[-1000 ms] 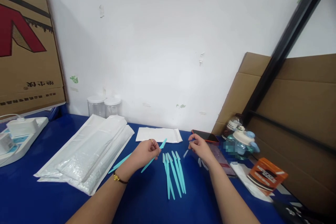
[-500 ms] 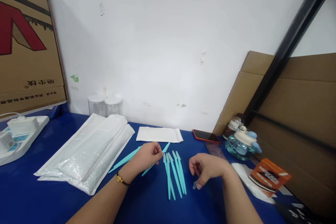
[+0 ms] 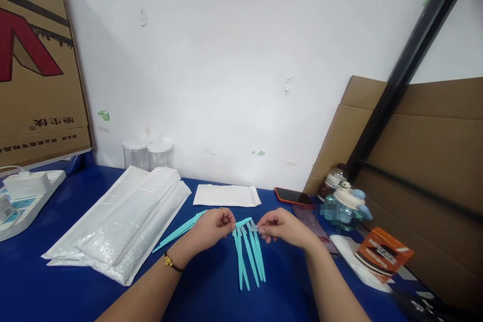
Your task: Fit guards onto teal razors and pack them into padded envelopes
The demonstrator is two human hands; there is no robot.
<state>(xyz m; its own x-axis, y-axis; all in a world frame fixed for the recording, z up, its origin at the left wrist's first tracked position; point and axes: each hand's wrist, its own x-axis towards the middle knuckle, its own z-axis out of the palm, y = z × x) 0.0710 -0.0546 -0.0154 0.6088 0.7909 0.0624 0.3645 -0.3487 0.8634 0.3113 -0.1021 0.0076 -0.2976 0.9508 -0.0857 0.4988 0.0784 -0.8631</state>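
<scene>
My left hand [image 3: 212, 227] is closed around a slim turquoise eyebrow razor [image 3: 243, 222], whose end sticks out to the right between the fingertips. Facing it, my right hand [image 3: 281, 227] pinches a small clear plastic cap [image 3: 254, 228] close to the razor's tip. Whether cap and razor touch, I cannot tell. Below the fingers, several more turquoise razors [image 3: 249, 261] lie fanned side by side on the blue table, with pale tips pointing away from me. Further razors [image 3: 177, 233] lie to the left, partly hidden by my left hand.
White padded mailers [image 3: 116, 226] are stacked at left, and a flat white packet [image 3: 226, 195] lies behind my hands. To the right are a phone [image 3: 293, 195], a teal bottle [image 3: 345, 209] and an orange packet [image 3: 383, 254]. A power strip [image 3: 53, 186] stands at far left.
My right hand has moved up and left with the clear cap, meeting the left hand. The razor in my left hand has swung from slanting to nearly level, pointing right.
</scene>
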